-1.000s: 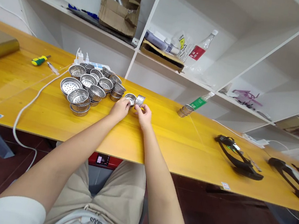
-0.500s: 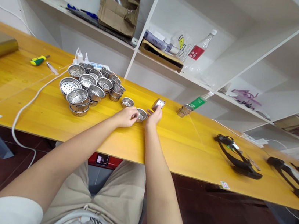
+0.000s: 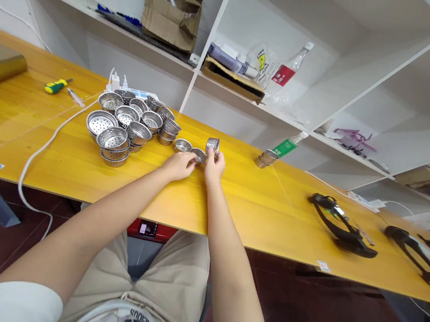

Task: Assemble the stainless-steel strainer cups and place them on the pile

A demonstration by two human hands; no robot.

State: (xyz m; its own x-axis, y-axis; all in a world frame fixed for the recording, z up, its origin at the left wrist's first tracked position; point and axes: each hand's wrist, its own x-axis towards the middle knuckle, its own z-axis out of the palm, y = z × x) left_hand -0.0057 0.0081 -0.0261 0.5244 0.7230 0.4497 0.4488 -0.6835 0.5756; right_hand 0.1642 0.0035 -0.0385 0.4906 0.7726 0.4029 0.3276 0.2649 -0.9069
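My right hand (image 3: 214, 168) is closed on a small perforated steel cup (image 3: 212, 143), raised and tilted above the table. My left hand (image 3: 179, 165) pinches the rim of a second perforated steel cup (image 3: 200, 154), just left of the right hand. Beside it on the wooden table (image 3: 249, 203) sits another such cup (image 3: 182, 146), touched by neither hand. Further left is a cluster of stacked cups (image 3: 127, 115), several of them, with holes in their bottoms and sides. To the right stands a short stack of cups (image 3: 267, 158).
A green-labelled bottle (image 3: 287, 147) lies behind the right stack. Black headsets (image 3: 342, 227) rest farther right. A white cable (image 3: 47, 143) runs over the table's front edge at left, near a screwdriver (image 3: 55, 86). White shelves (image 3: 231, 99) rise behind.
My right hand has moved left with its cup, turning it more upright and close to the left hand. The cup at my left hand has shifted slightly back and left.
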